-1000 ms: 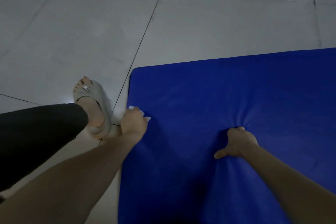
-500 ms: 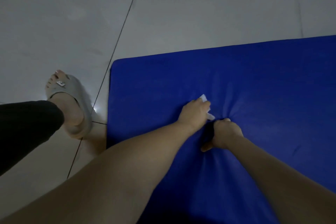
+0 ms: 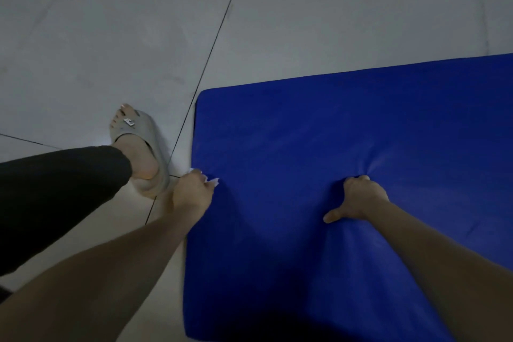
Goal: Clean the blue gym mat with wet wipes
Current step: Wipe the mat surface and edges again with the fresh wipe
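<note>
Head view: the thick blue padded gym mat (image 3: pixel 333 133) is lying on the pale grey tiled floor (image 3: pixel 305 22). The wiping is under way, and I judge it unfinished, since much of the surface is lying beyond the hands. The left hand (image 3: pixel 193 193) is gripping a crumpled white wet wipe (image 3: pixel 213 181) in curled fingers at the mat's left edge. The right hand (image 3: pixel 358 198) is bracing, its curled fingers bunching the cover. Half a second earlier the wipe was just beside the right hand; now they are well apart.
</note>
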`<control>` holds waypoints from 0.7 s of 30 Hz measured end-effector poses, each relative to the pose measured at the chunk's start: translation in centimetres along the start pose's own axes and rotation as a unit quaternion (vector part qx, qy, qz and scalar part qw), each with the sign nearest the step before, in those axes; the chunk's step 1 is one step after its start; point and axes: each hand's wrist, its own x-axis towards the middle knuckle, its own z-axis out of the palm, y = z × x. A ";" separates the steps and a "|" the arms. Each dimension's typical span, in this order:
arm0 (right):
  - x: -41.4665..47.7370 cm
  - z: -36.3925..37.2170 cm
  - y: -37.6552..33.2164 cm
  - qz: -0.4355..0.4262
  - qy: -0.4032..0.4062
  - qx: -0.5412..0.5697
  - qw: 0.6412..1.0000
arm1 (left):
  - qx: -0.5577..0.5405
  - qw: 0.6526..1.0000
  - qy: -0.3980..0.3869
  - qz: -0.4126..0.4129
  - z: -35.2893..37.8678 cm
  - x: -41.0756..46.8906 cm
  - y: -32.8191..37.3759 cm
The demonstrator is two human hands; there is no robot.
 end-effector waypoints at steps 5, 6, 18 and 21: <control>0.5 0.2 0.2 0.004 0.004 -0.010 1.000 | -0.047 0.999 -0.012 0.007 3.7 -1.7 6.2; 0.6 0.3 0.3 0.005 0.005 -0.013 1.000 | -0.068 0.997 -0.021 0.019 4.5 -1.9 8.0; 1.1 0.6 1.3 -0.042 0.007 -0.007 0.999 | 0.037 0.919 -0.088 0.382 10.3 -4.5 19.3; 1.2 0.6 1.1 -0.022 0.003 -0.021 1.000 | 0.074 0.914 -0.053 0.396 8.5 -3.0 14.3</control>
